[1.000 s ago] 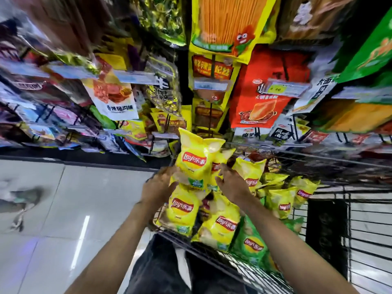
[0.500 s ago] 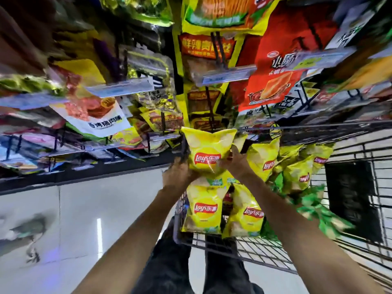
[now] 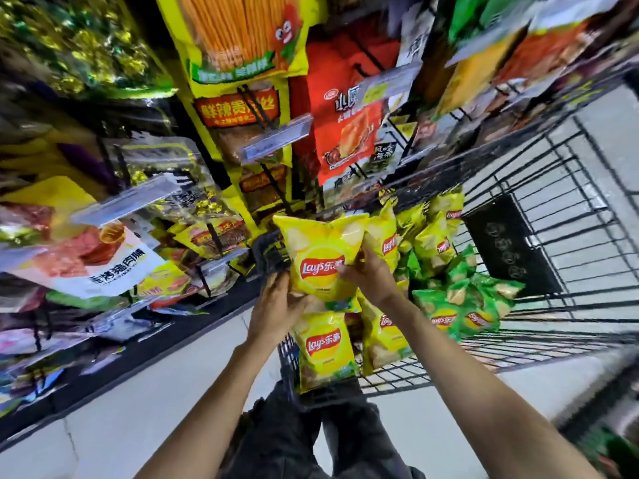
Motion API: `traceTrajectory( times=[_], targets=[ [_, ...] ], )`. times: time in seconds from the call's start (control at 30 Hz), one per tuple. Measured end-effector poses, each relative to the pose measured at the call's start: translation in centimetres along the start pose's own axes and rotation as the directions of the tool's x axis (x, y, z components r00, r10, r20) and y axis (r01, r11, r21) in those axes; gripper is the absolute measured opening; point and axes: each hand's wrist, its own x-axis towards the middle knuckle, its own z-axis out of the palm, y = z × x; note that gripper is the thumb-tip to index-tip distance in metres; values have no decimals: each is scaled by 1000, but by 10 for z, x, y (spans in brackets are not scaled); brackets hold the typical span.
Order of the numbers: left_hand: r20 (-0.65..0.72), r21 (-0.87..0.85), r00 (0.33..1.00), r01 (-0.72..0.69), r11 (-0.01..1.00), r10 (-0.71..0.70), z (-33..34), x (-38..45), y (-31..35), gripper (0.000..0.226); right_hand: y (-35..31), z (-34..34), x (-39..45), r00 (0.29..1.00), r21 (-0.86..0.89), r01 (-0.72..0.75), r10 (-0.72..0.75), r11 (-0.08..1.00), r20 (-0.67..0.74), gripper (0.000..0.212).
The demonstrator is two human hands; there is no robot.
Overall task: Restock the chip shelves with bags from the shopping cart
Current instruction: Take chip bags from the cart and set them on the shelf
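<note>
A yellow Lay's chip bag (image 3: 320,252) is lifted upright above the black wire shopping cart (image 3: 553,216). My left hand (image 3: 278,304) grips its lower left edge from below. My right hand (image 3: 368,273) holds its right side, thumb across the front by the logo. A second yellow bag (image 3: 383,236) sits just behind, against my right hand. In the cart lie more yellow Lay's bags (image 3: 325,350) near me and green Lay's bags (image 3: 460,305) to the right.
Hanging snack packs fill the rack (image 3: 238,108) ahead and to the left, with price-tag strips (image 3: 276,140) sticking out on hooks. Pale tiled floor (image 3: 145,402) runs along the rack's dark base at lower left. My dark trousers (image 3: 294,430) stand against the cart's near end.
Both hands have raised the yellow bag higher out of the cart. The view has tilted and swung, so the cart now stretches to the right.
</note>
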Motion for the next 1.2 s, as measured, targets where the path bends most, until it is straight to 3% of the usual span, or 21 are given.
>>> traceTrajectory(
  times=[0.07, 0.2, 0.3, 0.47, 0.57, 0.77, 0.93, 1.2],
  targets=[
    [29, -44, 999, -20, 999, 21, 0, -3, 18, 70, 2, -14, -10, 998, 40, 15, -13, 999, -57, 62],
    [141, -50, 989, -37, 998, 44, 5, -7, 49, 92, 8, -48, -35, 985, 56, 17, -7, 998, -170, 83],
    [163, -61, 979, -115, 991, 124, 17, -8, 76, 102, 11, -77, -60, 967, 87, -9, 31, 996, -252, 62],
    [156, -13, 963, -221, 975, 220, 49, -25, 139, 88, 37, -127, -107, 926, 100, 3, 35, 995, -375, 62],
    [136, -14, 950, -281, 960, 280, 73, -44, 182, 75, 55, -162, -144, 897, 182, 13, 69, 983, -437, 50],
    [136, -13, 889, -439, 898, 437, 133, -87, 256, 74, 95, -236, -225, 817, 206, 42, 86, 978, -570, 55],
    [167, -69, 749, -640, 765, 641, 198, -136, 338, 40, 147, -308, -306, 720, 207, 51, 107, 977, -686, 47],
    [241, -97, 566, -794, 600, 788, 293, -192, 438, 37, 221, -411, -405, 615, 210, 19, 154, 978, -773, 47]
  ],
)
